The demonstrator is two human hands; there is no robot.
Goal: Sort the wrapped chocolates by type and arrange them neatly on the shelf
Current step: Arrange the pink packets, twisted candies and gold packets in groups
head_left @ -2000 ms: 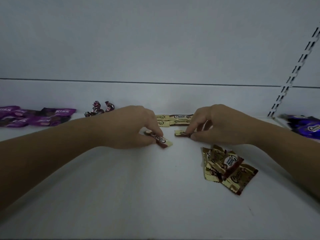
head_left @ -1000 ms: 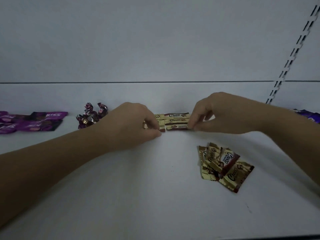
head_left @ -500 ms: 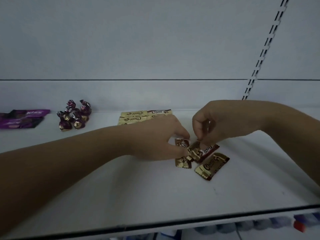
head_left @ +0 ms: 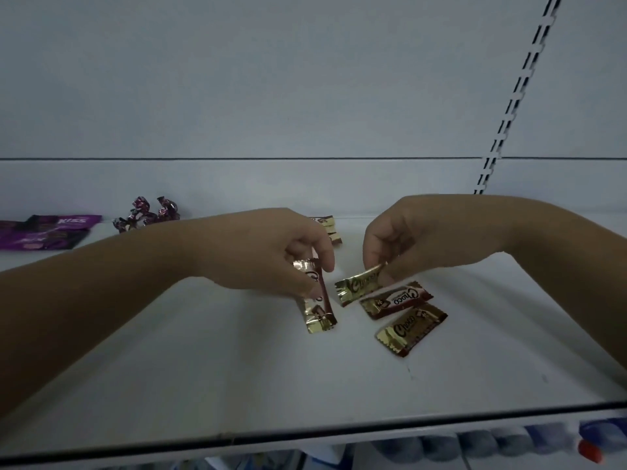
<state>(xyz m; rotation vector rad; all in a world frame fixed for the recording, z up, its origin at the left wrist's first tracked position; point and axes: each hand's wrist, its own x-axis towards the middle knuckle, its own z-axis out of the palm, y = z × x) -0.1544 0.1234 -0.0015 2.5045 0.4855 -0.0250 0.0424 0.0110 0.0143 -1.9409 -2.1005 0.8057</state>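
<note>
Item: wrapped chocolates, part-sorted, on a white shelf (head_left: 203, 368). Landmark: the sorted Choco row (head_left: 330, 228), a small gold stack at the back wall with its bars lying left to right, partly hidden behind the left hand's fingers. Left hand (head_left: 271, 249): just in front of the row, thumb and fingertips pinching a gold-and-brown Choco bar (head_left: 317, 307) near its upper end. The bar hangs with its long axis front to back, across the row's lie; whether it is one wrapper or two pressed together cannot be told. Right hand (head_left: 417, 239): in front of the row and to its right, clamped on the right end of a gold Choco bar (head_left: 359, 283) whose long axis runs nearly parallel to the row, slightly tilted. The hands are apart, each with its own bar. Loose stock: a brown Choco bar (head_left: 395, 300) and a second gold Choco bar (head_left: 410, 329), lying on the shelf further in front of the row, under the right hand. Twist-wrapped sweets (head_left: 149, 213) stand well left of the row, purple KISS packs (head_left: 47, 230) further left. Judgement: the row lies behind both hands and nearer the left, whose bar likely needs a quarter turn first.
</note>
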